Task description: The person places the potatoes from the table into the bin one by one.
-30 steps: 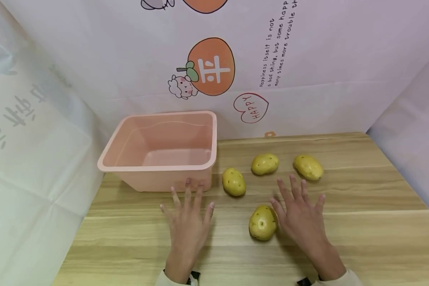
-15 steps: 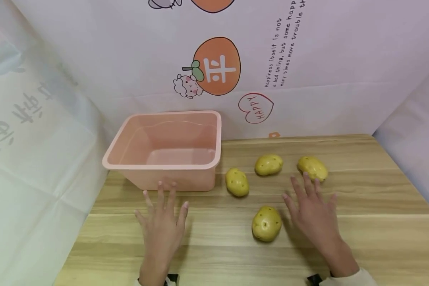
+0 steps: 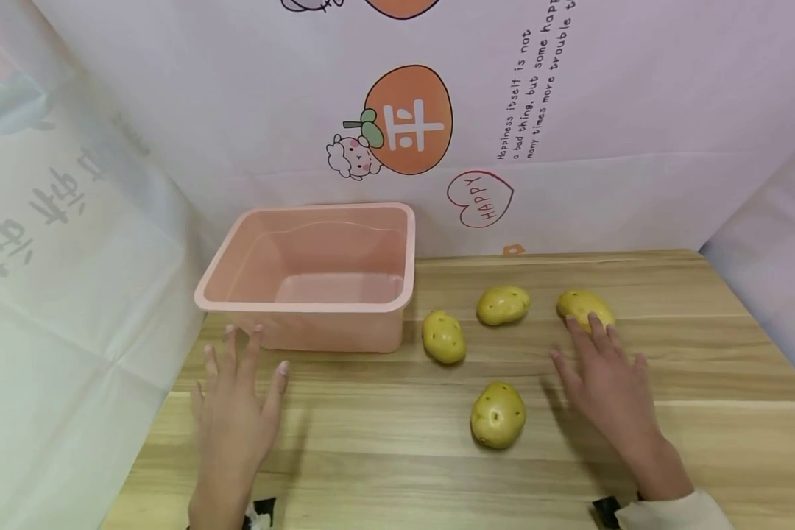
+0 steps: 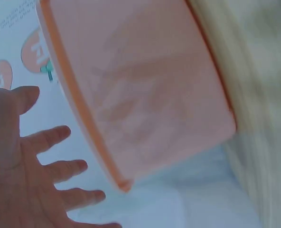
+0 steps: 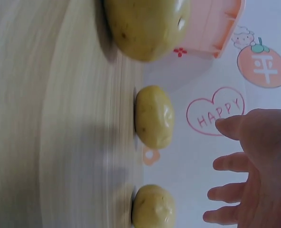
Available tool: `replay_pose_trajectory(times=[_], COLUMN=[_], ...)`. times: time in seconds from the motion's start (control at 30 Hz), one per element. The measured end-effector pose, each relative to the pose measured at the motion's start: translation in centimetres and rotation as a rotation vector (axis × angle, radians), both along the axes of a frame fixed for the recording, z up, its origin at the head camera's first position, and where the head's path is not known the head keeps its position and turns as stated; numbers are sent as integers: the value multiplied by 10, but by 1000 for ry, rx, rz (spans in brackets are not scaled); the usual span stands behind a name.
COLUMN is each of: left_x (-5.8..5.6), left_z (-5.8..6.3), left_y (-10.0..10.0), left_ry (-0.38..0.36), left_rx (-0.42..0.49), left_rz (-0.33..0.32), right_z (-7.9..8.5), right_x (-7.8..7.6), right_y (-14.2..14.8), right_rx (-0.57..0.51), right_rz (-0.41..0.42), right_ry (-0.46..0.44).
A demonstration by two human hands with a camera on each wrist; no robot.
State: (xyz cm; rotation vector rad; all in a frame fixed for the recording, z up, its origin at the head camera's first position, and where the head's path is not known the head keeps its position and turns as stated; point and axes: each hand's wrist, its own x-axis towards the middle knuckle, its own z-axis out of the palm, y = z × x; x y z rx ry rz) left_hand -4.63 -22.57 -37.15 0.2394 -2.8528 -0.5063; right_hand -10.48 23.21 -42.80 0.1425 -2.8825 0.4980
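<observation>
A pink plastic bin (image 3: 331, 329) stands at the back left of the table. My left hand (image 3: 235, 412) hovers in front of its left end, fingers spread and holding nothing; the left wrist view shows those fingers (image 4: 67, 171) beside the bin's rim. To the right, my right hand (image 3: 609, 390) is held above the table with its fingers apart, its fingertips overlapping the far right potato (image 3: 579, 303) in the head view. Contact there cannot be made out. Further potatoes lie near the bin (image 3: 444, 337), behind (image 3: 503, 305) and in front (image 3: 498, 416).
The wooden table (image 3: 371, 471) ends at a white printed cloth (image 3: 603, 191) hanging behind it. Another white cloth (image 3: 59, 309) closes off the left side. Black straps (image 3: 607, 510) show at the wrists.
My left hand has moved left along the bin's front. The right hand has shifted right, away from the front potato and toward the far right one. The head view has drifted slightly.
</observation>
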Motion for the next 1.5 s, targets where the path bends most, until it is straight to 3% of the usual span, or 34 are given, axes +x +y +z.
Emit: replay_pose_trajectory(times=[0.23, 0.33, 0.67, 0.97, 1.2, 1.5], left_x=[-14, -23, -54, -69, -74, -85], left_z=[8, 13, 15, 8, 2, -5], left_y=[-29, -40, -73, -94, -104, -115], left_ry=[306, 357, 279, 182, 164, 217], left_rx=[-89, -115, -11, 96, 198, 303], left_rz=[-50, -60, -46, -92, -129, -207], right_z=[-5, -7, -13, -20, -22, -26], right_x=[-8, -11, -24, -46, -62, -81], right_y=[18, 24, 44, 61, 71, 79], right_rx=[-77, -107, -131, -207, -288, -329], right_rz=[6, -3, 16, 90, 118, 111], right_ry=[74, 86, 182, 278, 196, 110])
